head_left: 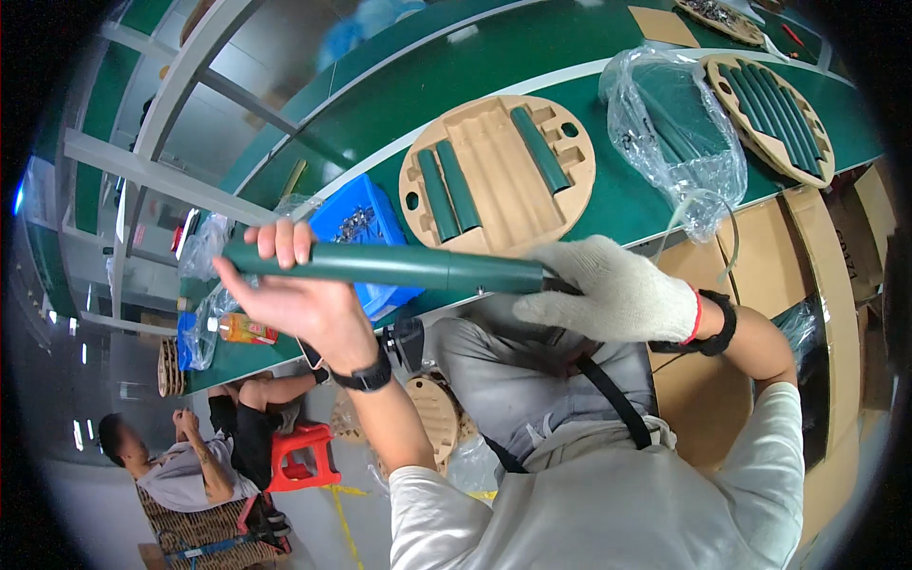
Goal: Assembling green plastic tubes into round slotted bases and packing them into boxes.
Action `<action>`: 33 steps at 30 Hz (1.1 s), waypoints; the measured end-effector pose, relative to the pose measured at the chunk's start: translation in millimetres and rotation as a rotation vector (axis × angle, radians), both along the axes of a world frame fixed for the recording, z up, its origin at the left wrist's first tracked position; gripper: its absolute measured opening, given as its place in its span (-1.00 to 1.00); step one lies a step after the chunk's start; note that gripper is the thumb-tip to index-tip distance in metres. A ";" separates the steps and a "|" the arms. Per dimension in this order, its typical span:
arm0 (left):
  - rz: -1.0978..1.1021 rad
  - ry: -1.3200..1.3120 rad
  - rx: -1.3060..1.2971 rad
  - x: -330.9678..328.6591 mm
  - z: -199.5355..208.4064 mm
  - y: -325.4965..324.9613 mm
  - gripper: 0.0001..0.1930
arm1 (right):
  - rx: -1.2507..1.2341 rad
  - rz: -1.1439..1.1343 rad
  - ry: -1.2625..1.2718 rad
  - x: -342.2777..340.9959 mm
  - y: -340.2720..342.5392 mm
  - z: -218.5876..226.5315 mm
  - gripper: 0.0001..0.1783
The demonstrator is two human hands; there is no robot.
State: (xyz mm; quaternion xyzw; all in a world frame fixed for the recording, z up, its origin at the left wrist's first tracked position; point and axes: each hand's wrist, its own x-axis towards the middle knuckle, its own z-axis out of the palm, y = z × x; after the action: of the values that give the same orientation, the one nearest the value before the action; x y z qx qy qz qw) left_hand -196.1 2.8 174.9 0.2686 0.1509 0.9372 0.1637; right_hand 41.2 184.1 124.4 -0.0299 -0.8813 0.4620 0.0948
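Observation:
A long dark green tube [418,267] lies level across the front of my body, above the bench edge. My bare left hand [309,304] is wrapped round its left end, fingers over the top and thumb below. At the other end is my right hand [613,290], in a white knitted glove, closed round the tube's tip. A dark piece shows between the glove and the tube, mostly hidden by the fingers. Beyond the tube lies a round tan moulded tray [494,157] with three green tubes in its grooves.
Left of the tray, a blue bin [334,211] holds small metal parts. Clear plastic bagging [665,142] covers tubes to its right, beside a filled round tray [774,119]. An orange-labelled bottle [247,330] stands at left. Another person sits near a red stool [302,456]. Cardboard boxes [760,252] lie at right.

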 end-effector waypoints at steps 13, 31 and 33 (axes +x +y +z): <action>0.112 0.588 -1.461 139.2 -127.8 -137.1 -0.42 | 0.211 0.344 -0.235 61.8 -30.9 -79.2 -0.58; -0.371 0.914 -1.002 187.1 -184.1 -48.1 -0.56 | 0.207 0.323 -0.480 83.3 -20.9 -44.4 -0.63; -0.350 0.890 -1.003 197.7 -188.8 -51.9 -0.58 | 0.206 0.378 -0.405 87.5 -17.4 -54.5 -0.60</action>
State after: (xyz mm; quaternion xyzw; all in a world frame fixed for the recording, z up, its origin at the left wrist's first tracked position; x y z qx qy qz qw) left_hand 1.6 -49.1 -13.9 0.5396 0.5732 0.5148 0.3396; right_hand 128.6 166.7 69.9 0.0532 -0.9144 0.3642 -0.1682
